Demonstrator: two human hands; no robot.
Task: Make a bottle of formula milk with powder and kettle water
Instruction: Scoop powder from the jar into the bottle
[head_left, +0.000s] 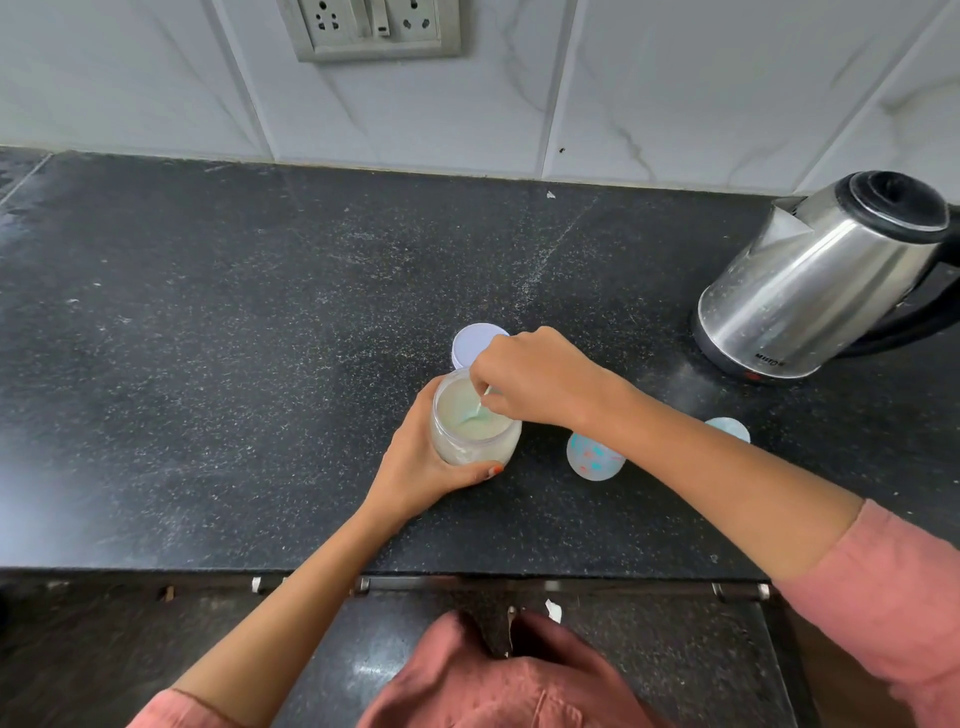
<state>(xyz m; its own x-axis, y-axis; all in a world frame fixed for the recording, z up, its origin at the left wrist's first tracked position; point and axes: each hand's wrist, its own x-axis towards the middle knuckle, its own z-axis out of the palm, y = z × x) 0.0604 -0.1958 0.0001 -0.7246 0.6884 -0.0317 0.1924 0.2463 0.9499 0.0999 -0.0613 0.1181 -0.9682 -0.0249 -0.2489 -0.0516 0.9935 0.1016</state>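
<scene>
Here, the scoop (479, 406) slants down-left into the upright powder jar (467, 449).

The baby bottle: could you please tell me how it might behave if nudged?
The baby bottle looks like translucent plastic, so probably light. It stands upright close to the right forearm, so a brush might tip it. Being round, it would likely roll on the smooth counter.

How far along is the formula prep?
Done: jar open, its lid lies on the counter behind it. In hand: left hand grips the jar; right hand pinches a scoop dipped in the powder. Left: dosing the bottle beside the jar; kettle stands untouched at right. Bottle contents can't be told.
</scene>
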